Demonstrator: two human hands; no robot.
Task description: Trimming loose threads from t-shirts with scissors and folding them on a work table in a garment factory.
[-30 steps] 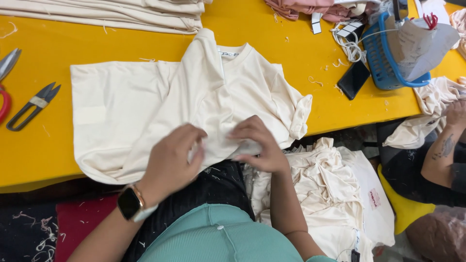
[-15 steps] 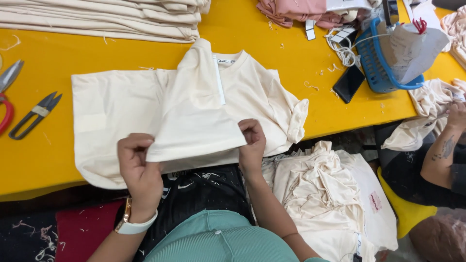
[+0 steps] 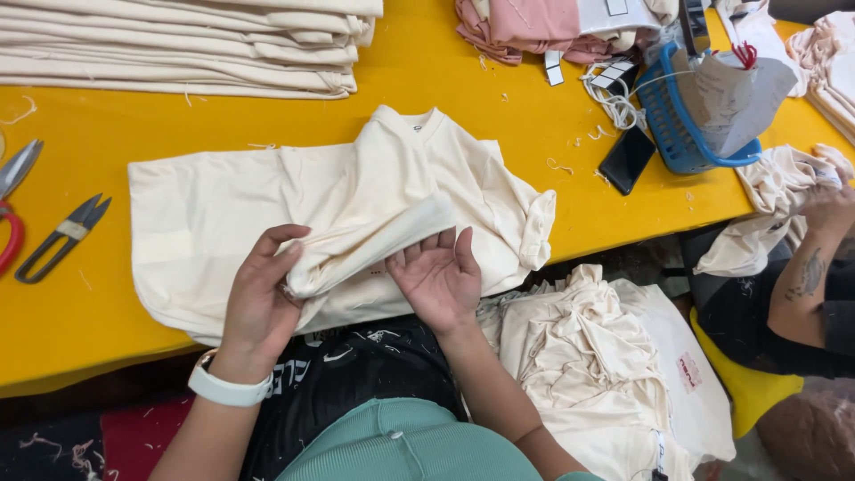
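A cream T-shirt (image 3: 223,205) lies spread on the yellow table (image 3: 463,89), collar toward the far side. My left hand (image 3: 263,298) grips a bunched fold of the shirt's near hem. My right hand (image 3: 438,276) lies palm up under the same fold with its fingers apart, touching the cloth. A white watch sits on my left wrist.
Folded cream garments (image 3: 178,40) are stacked at the back left. Thread snips (image 3: 62,236) and red-handled scissors (image 3: 11,200) lie at the left edge. A black phone (image 3: 628,158) and blue basket (image 3: 690,125) sit right. A heap of cream shirts (image 3: 588,356) rests below the table. Another person's arm (image 3: 806,276) is at right.
The flap I held up flat half a second ago has dropped and bunched into a roll. My right hand has turned palm up; my left hand has closed on the fold.
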